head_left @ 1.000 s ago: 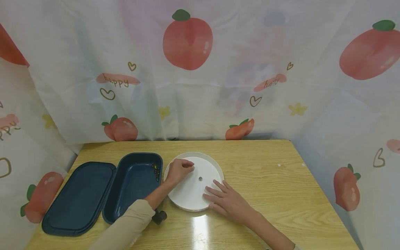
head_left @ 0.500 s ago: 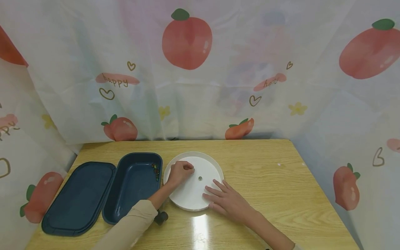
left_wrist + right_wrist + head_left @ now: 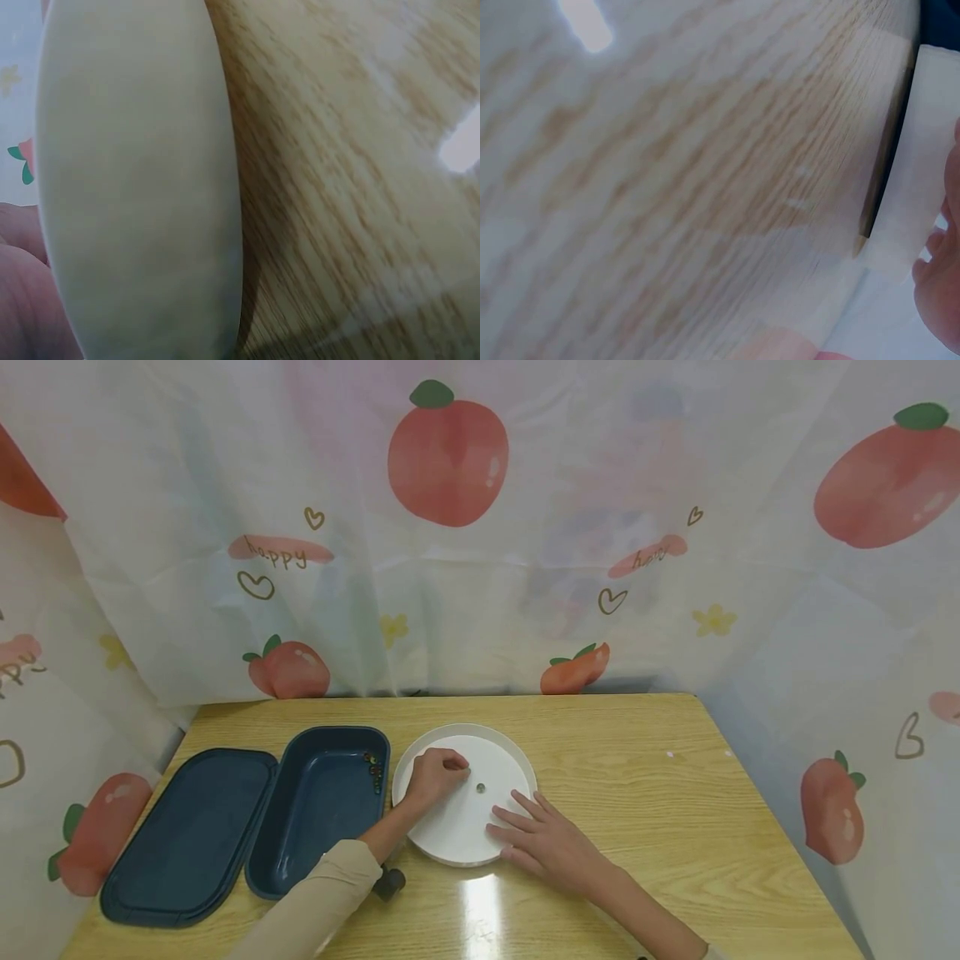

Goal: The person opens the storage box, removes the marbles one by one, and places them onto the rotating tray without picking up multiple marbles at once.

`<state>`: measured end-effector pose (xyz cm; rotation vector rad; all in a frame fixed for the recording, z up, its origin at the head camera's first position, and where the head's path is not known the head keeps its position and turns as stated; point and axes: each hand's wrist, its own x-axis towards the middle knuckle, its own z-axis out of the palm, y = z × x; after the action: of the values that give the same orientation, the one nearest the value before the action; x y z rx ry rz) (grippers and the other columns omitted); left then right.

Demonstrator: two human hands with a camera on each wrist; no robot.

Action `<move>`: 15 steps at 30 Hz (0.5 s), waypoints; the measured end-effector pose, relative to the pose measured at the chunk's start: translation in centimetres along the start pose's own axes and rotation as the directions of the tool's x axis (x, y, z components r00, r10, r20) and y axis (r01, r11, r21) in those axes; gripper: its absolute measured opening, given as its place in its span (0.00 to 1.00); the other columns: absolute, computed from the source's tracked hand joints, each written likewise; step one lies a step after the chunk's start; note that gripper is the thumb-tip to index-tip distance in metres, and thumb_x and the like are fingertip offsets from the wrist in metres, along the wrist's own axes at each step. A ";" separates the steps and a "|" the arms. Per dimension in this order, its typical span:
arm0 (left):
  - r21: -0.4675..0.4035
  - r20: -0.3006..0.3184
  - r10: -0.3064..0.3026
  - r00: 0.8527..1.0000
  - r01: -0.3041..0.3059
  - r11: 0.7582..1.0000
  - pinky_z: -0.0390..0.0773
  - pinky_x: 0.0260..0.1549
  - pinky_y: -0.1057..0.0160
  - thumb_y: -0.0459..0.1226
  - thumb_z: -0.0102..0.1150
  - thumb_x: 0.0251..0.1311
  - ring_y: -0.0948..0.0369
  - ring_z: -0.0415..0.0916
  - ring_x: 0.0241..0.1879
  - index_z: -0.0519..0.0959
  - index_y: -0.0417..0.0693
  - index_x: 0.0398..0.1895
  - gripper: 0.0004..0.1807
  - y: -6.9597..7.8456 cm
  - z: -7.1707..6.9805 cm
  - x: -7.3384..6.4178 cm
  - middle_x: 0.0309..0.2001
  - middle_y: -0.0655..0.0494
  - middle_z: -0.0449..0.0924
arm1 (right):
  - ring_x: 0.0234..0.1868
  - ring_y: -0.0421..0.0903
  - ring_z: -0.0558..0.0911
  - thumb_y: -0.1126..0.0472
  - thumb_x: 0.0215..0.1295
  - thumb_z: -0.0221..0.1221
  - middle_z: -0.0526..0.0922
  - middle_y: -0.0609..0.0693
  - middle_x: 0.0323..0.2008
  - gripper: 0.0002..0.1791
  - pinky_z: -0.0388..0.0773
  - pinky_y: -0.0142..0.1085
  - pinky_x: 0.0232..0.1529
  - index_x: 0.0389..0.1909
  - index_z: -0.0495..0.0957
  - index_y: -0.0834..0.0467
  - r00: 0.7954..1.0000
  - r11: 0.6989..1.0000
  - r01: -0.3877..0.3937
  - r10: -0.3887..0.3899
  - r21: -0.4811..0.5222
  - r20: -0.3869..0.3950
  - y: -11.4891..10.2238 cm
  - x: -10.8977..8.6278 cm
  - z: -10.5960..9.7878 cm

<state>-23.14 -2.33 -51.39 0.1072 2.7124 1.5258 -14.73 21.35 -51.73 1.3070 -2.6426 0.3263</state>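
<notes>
A round white plate with a raised rim (image 3: 517, 750) stands on the table; in the left wrist view its pale side wall (image 3: 142, 180) fills much of the picture. My left hand (image 3: 435, 778) reaches over its left side, thumb and fingertips pinching a tiny marble-like thing, mostly hidden by the fingers. Just right of those fingertips, a small greenish glass marble (image 3: 481, 788) lies on the plate. My right hand (image 3: 551, 843) has its fingers spread over the plate's front right rim, holding nothing.
Left of the plate stands a deep dark blue box (image 3: 322, 810), with several small coloured marbles (image 3: 374, 772) in its far right corner. A dark blue lid (image 3: 191, 835) lies beside it. A fruit-print curtain (image 3: 480, 593) hangs behind the wooden table (image 3: 630, 777).
My left hand has shifted slightly right and toward me, and its fingers have drawn closer together. The right hand and the marble on the plate stay in place.
</notes>
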 end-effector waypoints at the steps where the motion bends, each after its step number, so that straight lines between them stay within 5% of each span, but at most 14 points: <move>1: 0.001 0.002 0.003 1.000 -0.003 1.000 0.79 0.33 0.63 0.30 0.71 0.55 0.61 0.80 0.30 0.87 0.41 0.31 0.02 0.0 0.0 0.0 0.28 0.55 0.84 | 0.72 0.57 0.63 0.47 0.77 0.52 0.73 0.46 0.67 0.21 0.60 0.59 0.67 0.64 0.78 0.47 1.000 1.000 0.001 -0.001 -0.002 -0.002 0.0 0.0 0.0; 15: 0.003 0.019 0.034 0.999 -0.034 0.999 0.80 0.33 0.62 0.27 0.70 0.55 0.60 0.80 0.30 0.87 0.40 0.31 0.02 0.3 -0.2 -0.2 0.28 0.55 0.84 | 0.73 0.56 0.63 0.46 0.77 0.51 0.73 0.45 0.68 0.21 0.59 0.58 0.68 0.65 0.78 0.46 1.000 1.000 -0.003 0.003 -0.008 0.005 0.1 -0.1 0.1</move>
<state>-22.91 -2.34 -51.08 0.1682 2.7127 1.5206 -14.80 21.45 -51.83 1.3036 -2.6471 0.3129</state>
